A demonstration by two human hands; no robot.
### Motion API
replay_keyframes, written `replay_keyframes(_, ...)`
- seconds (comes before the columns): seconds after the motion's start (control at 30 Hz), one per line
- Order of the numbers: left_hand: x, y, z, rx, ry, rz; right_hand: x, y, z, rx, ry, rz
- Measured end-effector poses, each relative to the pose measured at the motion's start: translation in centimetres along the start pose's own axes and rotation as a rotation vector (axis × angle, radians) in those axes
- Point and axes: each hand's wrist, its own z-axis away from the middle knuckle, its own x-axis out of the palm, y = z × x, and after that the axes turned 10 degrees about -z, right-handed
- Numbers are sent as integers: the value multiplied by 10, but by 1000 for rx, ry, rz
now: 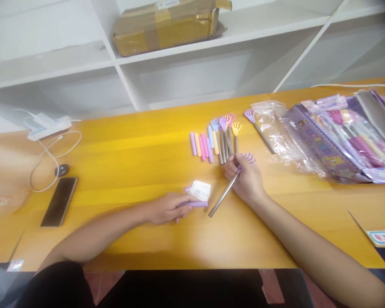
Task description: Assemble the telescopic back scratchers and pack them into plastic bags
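My left hand [171, 208] is closed around a purple handle [197, 204], with a white label [200, 190] beside it. My right hand [247, 177] pinches a metal rod [223, 199] topped by a purple claw [249, 158]; the rod slants down toward the purple handle, apart from it. Just beyond my right hand lie several metal rods with blue, purple, pink and yellow claws [235, 128]. To their left is a row of loose coloured handles [203, 147]. Another purple-clawed rod [265, 137] lies farther right.
Clear plastic bags [276, 124] and a purple display box [327, 145] of packaged items sit at the right. At the left are a phone [59, 202], a black mouse [62, 170] and a power strip [49, 126] with cables. A taped carton [167, 28] rests on the white shelf.
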Motion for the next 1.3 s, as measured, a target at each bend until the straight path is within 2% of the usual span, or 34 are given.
replay_keyframes(0.33,-1,0,-1,26,15,21,-4,6,3,-46,-39,66)
replay_keyframes(0.53,1,-2,1,36,-7,50,-5,4,11,-39,-141,-19)
replay_keyframes(0.87,-6,-11,-6,32,41,105,-3,11,7,-1,-180,-77)
replay_keyframes(1.3,-18,-10,-8,-34,39,156,2,14,0,-108,-143,-90)
